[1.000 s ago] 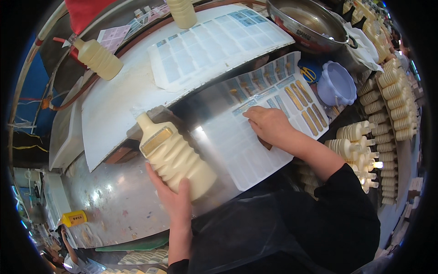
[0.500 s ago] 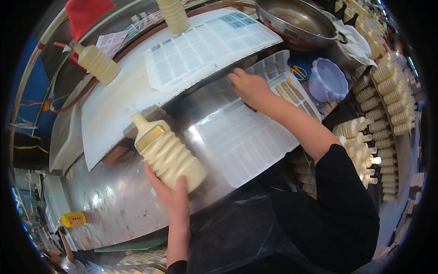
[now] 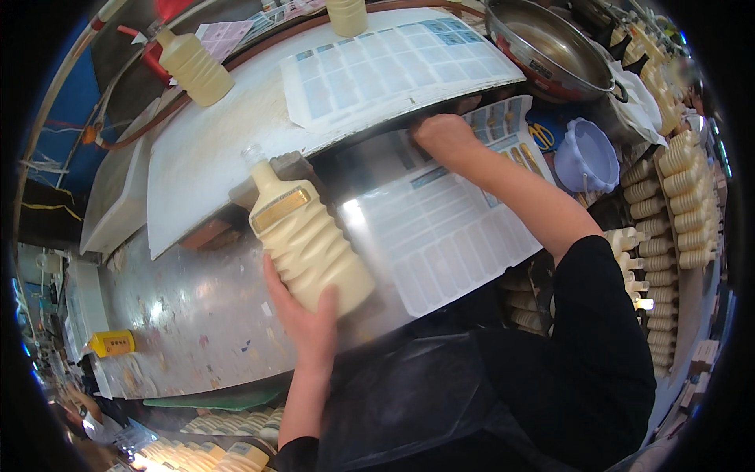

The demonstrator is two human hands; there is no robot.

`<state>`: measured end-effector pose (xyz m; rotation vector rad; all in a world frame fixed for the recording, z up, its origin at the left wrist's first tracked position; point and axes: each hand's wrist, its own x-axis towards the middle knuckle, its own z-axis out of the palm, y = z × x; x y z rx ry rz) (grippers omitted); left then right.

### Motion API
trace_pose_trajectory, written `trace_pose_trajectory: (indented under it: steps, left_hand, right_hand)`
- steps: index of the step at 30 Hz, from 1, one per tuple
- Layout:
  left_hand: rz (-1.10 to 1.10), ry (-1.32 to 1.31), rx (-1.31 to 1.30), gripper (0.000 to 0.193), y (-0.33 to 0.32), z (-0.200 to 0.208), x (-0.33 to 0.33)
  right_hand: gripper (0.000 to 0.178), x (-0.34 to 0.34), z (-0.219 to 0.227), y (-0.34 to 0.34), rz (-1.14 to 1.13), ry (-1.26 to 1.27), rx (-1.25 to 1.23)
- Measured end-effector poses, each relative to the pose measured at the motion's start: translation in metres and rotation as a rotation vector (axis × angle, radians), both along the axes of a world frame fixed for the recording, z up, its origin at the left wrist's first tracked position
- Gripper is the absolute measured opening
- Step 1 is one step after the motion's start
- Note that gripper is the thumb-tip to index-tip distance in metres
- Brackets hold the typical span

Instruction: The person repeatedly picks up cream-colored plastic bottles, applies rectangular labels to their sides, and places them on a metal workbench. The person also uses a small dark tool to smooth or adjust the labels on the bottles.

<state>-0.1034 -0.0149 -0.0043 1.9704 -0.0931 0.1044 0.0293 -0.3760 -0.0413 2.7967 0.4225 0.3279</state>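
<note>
A cream-coloured bottle (image 3: 314, 240) with wavy ridges and a clear neck lies tilted on the metal worktop. It bears a gold label on its shoulder. My left hand (image 3: 305, 315) grips its lower part, thumb on one side and fingers on the other. My right hand (image 3: 448, 141) is curled over a translucent label sheet (image 3: 464, 267), close to the edge of the raised white board (image 3: 204, 165). Its fingertips are hidden, so whatever they hold does not show. Gold labels (image 3: 528, 157) remain on the sheet's far right part, beside my right forearm.
Another label sheet (image 3: 393, 67) lies on the board, with two more bottles (image 3: 197, 69) behind. A metal basin (image 3: 550, 47), lilac bucket (image 3: 586, 153) and yellow-handled scissors (image 3: 541, 135) stand right. Stacked bottles (image 3: 684, 204) line the far right; a yellow container (image 3: 112, 343) lies left.
The view has shifted, so everything sits farther right. My right hand has curled in more, its fingertips now out of sight. My left hand keeps its hold on the bottle.
</note>
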Motion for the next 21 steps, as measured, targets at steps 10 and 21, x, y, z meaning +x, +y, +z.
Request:
trace_pose_trajectory:
  steps: [10, 21]
  left_hand:
    - [0.000, -0.012, -0.044, 0.095, 0.001, -0.007, 0.006]
    - [0.022, -0.023, 0.019, 0.085, 0.010, -0.014, -0.005]
  right_hand:
    - [0.006, -0.034, 0.016, -0.005, 0.256, 0.087, 0.088]
    - [0.025, -0.024, 0.179, -0.279, -0.485, -0.348, 1.190]
